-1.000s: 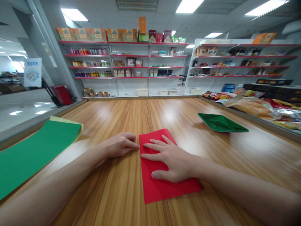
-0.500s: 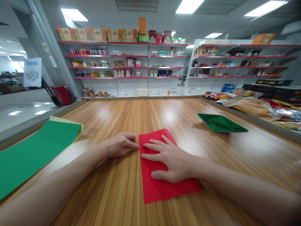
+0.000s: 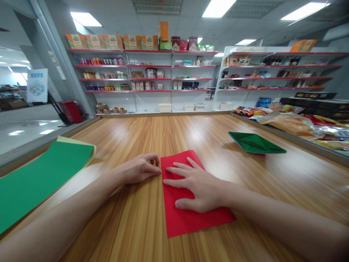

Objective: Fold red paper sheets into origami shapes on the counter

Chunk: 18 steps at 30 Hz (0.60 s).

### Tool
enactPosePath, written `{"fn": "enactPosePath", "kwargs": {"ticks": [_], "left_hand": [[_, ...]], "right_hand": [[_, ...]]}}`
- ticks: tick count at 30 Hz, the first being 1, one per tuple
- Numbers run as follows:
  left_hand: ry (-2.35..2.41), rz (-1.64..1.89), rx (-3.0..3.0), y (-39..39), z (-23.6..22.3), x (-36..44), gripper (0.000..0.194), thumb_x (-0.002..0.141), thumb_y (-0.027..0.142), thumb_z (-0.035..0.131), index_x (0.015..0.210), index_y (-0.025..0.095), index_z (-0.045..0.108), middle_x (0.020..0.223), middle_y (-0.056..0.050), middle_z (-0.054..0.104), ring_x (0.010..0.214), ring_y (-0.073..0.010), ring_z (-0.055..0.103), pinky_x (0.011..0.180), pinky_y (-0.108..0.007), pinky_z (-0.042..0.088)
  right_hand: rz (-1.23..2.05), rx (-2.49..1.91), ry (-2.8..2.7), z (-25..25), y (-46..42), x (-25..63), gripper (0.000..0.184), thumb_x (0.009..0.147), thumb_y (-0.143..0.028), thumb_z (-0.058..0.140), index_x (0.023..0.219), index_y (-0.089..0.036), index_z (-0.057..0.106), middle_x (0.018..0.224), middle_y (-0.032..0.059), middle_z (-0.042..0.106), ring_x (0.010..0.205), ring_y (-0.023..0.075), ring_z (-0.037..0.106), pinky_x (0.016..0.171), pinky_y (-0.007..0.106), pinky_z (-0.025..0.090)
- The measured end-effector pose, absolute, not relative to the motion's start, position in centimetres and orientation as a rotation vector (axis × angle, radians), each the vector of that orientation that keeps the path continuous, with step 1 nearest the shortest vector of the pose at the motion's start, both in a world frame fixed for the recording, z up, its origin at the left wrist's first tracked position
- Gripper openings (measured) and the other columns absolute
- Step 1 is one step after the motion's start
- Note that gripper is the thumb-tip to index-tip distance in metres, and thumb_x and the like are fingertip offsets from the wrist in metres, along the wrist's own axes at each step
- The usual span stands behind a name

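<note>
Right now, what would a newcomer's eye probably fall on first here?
Probably the red paper, front and centre on the wood-grained table, under the spread right hand, with the left hand at its left edge. Next might come the folded green paper, farther off to the right, and the green sheet at the left.

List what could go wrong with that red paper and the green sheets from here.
The right hand lies spread on the red paper; if it slid sideways, the sheet might shift or crease.

The left hand has its fingertips at the paper's left edge, so a small slip could bend that edge.

The green sheets lie beside the left forearm; an outward swing might knock them askew.
</note>
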<state>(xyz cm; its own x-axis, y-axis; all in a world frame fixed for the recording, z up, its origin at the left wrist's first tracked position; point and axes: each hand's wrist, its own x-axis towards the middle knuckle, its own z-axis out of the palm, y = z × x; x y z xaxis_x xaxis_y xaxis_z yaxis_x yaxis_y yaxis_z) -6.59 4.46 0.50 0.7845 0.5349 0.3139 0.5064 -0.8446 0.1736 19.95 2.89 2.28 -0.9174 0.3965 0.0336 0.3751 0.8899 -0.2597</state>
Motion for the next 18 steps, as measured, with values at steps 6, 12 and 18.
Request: {"fn": "enactPosePath", "kwargs": {"ticks": [6, 12, 18], "left_hand": [[0.815, 0.573, 2.915, 4.55, 0.32, -6.70, 0.025, 0.090, 0.018, 0.049, 0.096, 0.022, 0.073, 0.107, -0.009, 0.061, 0.082, -0.0139, 0.060, 0.074, -0.025, 0.048], [0.745, 0.539, 2.965, 4.87, 0.52, -6.58, 0.023, 0.090, 0.018, 0.050, 0.096, 0.021, 0.072, 0.101, -0.010, 0.067, 0.086, -0.0165, 0.062, 0.077, -0.028, 0.048], [0.687, 0.478, 3.006, 4.76, 0.96, -6.19, 0.023, 0.091, 0.017, 0.049, 0.092, 0.019, 0.071, 0.091, -0.010, 0.069, 0.082, -0.0181, 0.060, 0.075, -0.030, 0.046]], "right_hand": [[0.393, -0.599, -2.963, 2.23, 2.97, 20.06, 0.063, 0.083, -0.056, 0.051, 0.139, -0.029, 0.041, 0.147, 0.0099, 0.033, 0.137, 0.0345, 0.023, 0.108, 0.060, 0.008], [0.395, -0.588, -2.959, 2.15, 3.07, 20.00, 0.062, 0.083, -0.056, 0.052, 0.138, -0.029, 0.042, 0.147, 0.0093, 0.033, 0.137, 0.0347, 0.022, 0.108, 0.060, 0.007], [0.396, -0.597, -2.955, 2.18, 3.03, 20.02, 0.062, 0.083, -0.057, 0.051, 0.138, -0.029, 0.042, 0.147, 0.0088, 0.034, 0.137, 0.0348, 0.023, 0.108, 0.059, 0.010]]}}
